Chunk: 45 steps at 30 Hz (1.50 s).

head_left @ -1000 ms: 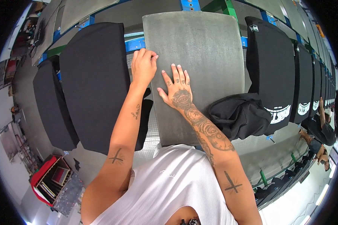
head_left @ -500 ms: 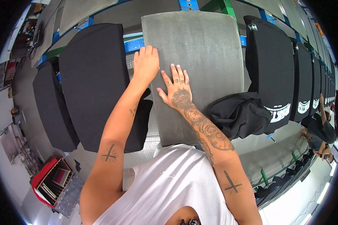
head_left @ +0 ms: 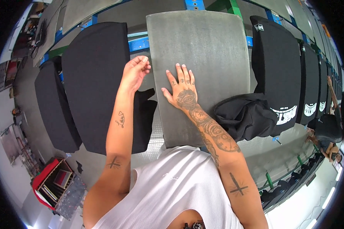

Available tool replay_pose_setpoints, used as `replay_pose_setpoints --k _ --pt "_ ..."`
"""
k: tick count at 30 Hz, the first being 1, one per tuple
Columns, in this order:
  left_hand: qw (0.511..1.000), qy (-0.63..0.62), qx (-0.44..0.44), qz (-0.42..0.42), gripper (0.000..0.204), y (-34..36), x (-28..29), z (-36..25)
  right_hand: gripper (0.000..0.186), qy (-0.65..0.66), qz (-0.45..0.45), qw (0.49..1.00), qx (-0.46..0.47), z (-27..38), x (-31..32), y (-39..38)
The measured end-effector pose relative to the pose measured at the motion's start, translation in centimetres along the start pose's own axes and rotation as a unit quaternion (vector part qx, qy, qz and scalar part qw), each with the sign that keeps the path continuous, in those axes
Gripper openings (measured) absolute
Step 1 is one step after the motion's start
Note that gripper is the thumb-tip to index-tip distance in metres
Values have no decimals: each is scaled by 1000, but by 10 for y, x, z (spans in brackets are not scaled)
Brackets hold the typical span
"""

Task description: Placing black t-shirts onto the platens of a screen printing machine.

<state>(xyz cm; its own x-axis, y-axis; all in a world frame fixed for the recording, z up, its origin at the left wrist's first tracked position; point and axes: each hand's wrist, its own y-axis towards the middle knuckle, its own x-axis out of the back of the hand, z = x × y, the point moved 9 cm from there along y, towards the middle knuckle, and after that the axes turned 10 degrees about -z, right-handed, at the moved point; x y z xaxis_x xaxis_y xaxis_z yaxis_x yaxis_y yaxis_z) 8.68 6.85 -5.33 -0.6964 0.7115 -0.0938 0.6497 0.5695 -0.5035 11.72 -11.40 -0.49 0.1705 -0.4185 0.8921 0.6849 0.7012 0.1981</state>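
My left hand [head_left: 137, 70] is raised just left of the grey platen [head_left: 200, 42], over the edge of a black-fabric-covered platen [head_left: 95, 61]; its fingers are curled in a loose pinch, and anything between the tips is too small to make out. My tattooed right hand [head_left: 182, 87] lies flat on the bare grey platen, fingers spread. Bunched black cloth [head_left: 242, 116] rests at that platen's lower right, beside another platen covered in black fabric with a white print [head_left: 277, 68].
More black-covered platens [head_left: 309, 87] run off to the right along blue and green metal arms [head_left: 139, 44]. Other people [head_left: 326, 129] stand at the far right. A rack [head_left: 57, 181] holding flat frames stands on the floor at lower left. Further grey platens [head_left: 80, 11] border the top.
My left hand has moved off the grey platen's edge, down and to the left, turning to show the curled fingertips and inner forearm. My right hand stays flat in place.
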Motion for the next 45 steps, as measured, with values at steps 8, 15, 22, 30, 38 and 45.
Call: replay_pose_setpoints --k 8,15,22,30,38,45 --pt "944 -291 91 126 11 -28 -16 0 62 -5 -7 1000 6 4 1 0" --pt "954 -249 66 150 7 -23 -10 13 63 -12 -8 1000 1 4 -1 0" --pt "974 -196 63 95 14 -15 -7 25 63 5 -8 1000 -2 0 0 -1" --pt "995 68 17 -68 29 11 28 65 61 15 -17 1000 -2 -3 6 -1" --pt "971 213 -28 -106 24 -2 33 76 48 341 -27 925 -164 -42 41 -15" --pt "894 303 -266 -198 28 -44 16 26 25 230 -168 934 -214 -164 186 -101"
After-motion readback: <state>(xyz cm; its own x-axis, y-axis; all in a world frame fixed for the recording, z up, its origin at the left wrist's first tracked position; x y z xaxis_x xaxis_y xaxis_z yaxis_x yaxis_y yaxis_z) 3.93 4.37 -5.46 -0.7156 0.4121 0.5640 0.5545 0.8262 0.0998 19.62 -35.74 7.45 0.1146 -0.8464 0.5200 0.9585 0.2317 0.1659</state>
